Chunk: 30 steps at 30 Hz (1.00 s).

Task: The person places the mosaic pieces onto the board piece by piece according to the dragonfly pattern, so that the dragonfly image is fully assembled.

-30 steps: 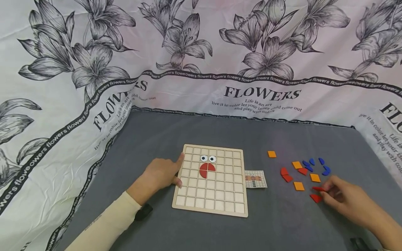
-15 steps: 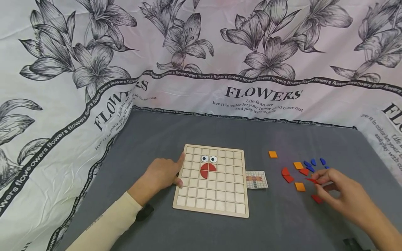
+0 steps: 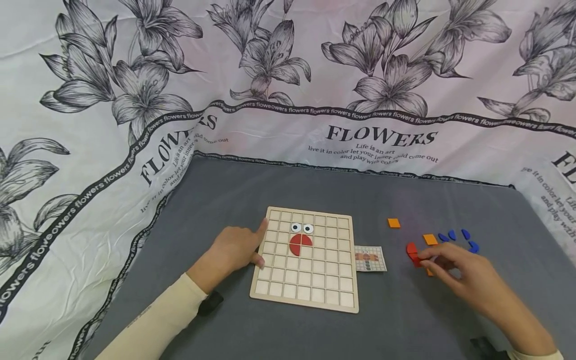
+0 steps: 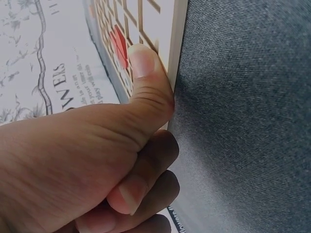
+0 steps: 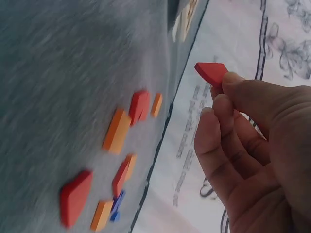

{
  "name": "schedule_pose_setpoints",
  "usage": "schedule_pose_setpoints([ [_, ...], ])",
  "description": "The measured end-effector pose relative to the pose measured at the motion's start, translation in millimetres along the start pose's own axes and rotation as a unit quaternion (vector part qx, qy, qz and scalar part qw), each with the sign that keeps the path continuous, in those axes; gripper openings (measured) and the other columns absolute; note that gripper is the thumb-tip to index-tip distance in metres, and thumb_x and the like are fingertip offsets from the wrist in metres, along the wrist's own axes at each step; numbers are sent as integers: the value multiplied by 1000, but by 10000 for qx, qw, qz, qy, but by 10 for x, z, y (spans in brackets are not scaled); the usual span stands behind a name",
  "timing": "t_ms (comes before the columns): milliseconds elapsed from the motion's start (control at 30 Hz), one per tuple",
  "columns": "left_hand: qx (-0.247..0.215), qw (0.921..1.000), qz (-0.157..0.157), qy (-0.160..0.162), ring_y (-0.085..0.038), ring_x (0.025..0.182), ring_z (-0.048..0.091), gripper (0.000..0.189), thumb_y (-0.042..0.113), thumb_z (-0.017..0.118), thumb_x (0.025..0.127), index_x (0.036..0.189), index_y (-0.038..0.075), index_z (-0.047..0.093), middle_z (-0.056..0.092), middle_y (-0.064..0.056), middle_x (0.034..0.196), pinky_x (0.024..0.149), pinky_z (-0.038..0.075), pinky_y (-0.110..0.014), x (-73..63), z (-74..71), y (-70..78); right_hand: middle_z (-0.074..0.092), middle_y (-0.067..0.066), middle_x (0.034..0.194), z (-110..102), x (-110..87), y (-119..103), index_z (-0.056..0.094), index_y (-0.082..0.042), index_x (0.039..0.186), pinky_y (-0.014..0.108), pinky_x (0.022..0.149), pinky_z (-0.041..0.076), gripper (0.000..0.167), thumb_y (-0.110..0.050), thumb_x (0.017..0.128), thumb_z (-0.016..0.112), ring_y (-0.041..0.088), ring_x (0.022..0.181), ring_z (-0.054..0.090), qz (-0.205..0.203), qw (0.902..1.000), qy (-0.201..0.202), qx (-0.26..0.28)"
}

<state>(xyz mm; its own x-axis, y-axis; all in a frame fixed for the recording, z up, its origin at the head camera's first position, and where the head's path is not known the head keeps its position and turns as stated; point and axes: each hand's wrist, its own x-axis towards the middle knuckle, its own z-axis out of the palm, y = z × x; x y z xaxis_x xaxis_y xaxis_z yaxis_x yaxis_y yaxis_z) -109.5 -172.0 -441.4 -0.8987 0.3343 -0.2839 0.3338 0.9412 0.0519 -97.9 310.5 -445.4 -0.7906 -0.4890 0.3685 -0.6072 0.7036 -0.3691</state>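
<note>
Right wrist view shows a red piece (image 5: 211,73) pinched between thumb and fingertip of the right hand (image 3: 472,280), above the counter (image 3: 387,310). Near that hand lie loose red pieces (image 5: 76,199), orange squares (image 3: 393,223) and small blue pieces (image 3: 452,235). Well to the left is a wooden grid board (image 3: 335,272), carrying two eye discs (image 3: 296,227) and, just below them, three red quarter-circles (image 3: 295,241). Thumb and forefinger of the left hand (image 3: 236,247) are spread, touching its left rim. A picture card (image 3: 371,259) sits at its right edge; flower-printed cloth (image 3: 382,90) hangs behind
</note>
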Motion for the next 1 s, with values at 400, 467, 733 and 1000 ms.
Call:
schedule_pose_setpoints([
  [400,160,9998,-60,28,-31,80,71,107,55,80,79,164,4,38,68,-9,75,75,56,-45,49,5,14,66,-22,102,174,409,-223,74,-34,114,15,64,42,47,0,84,87,-4,76,53,-528,9974,-355,327],
  [467,200,9998,-74,32,-31,81,72,108,55,80,79,164,4,38,70,-10,77,75,56,-45,52,10,17,67,-21,98,214,483,-256,75,-32,113,16,63,41,46,1,84,87,-4,73,52,-647,9962,-360,464],
  [733,205,9997,-120,-13,-28,77,70,107,56,79,79,165,6,37,66,-7,71,73,56,-43,52,-3,17,70,-15,98,392,715,-416,77,-28,113,22,58,47,35,-3,90,84,0,69,54,-305,9935,-721,821],
  [1000,189,9997,-150,-47,-30,83,72,108,56,79,80,165,6,36,71,-8,78,76,56,-44,59,7,17,72,-15,104,625,887,-586,76,-25,112,24,60,50,25,-8,94,81,2,71,57,-94,9861,-1145,1199],
])
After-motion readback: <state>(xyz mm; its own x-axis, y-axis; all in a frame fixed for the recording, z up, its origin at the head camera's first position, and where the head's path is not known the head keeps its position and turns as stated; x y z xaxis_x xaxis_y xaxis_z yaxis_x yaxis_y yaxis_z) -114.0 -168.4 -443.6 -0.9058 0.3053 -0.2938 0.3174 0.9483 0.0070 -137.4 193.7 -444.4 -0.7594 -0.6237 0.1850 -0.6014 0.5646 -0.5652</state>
